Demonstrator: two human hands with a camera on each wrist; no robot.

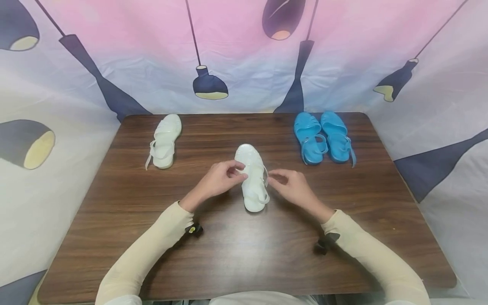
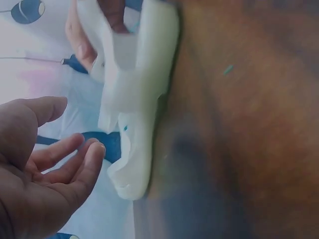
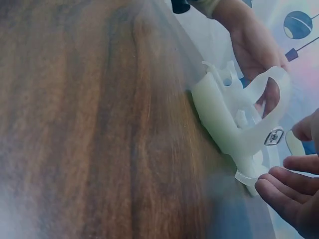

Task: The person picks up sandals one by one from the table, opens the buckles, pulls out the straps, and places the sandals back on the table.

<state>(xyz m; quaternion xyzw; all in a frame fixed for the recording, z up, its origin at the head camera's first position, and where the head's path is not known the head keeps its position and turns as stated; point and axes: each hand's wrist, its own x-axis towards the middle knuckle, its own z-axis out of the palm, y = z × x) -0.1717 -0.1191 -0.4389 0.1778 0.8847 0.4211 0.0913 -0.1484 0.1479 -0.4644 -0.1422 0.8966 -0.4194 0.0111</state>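
A white sandal (image 1: 249, 180) lies at the middle of the wooden table, toe toward the back, its strap looped at the heel. My left hand (image 1: 223, 178) is at the sandal's left side, fingertips over its edge; in the left wrist view this hand (image 2: 55, 164) has thumb and fingers apart. On the strap side, my right hand (image 1: 292, 187) has its fingertips close to the strap. The right wrist view shows the buckle (image 3: 273, 137) beside my right hand (image 3: 296, 184), with a gap between thumb and fingers. Whether the fingertips touch the sandal is unclear.
Another white sandal (image 1: 165, 142) lies at the back left of the table (image 1: 152, 254). At the back right, a blue sandal (image 1: 308, 137) lies beside a second blue sandal (image 1: 336, 137). A cloth (image 1: 244, 55) printed with lamps hangs behind the table.
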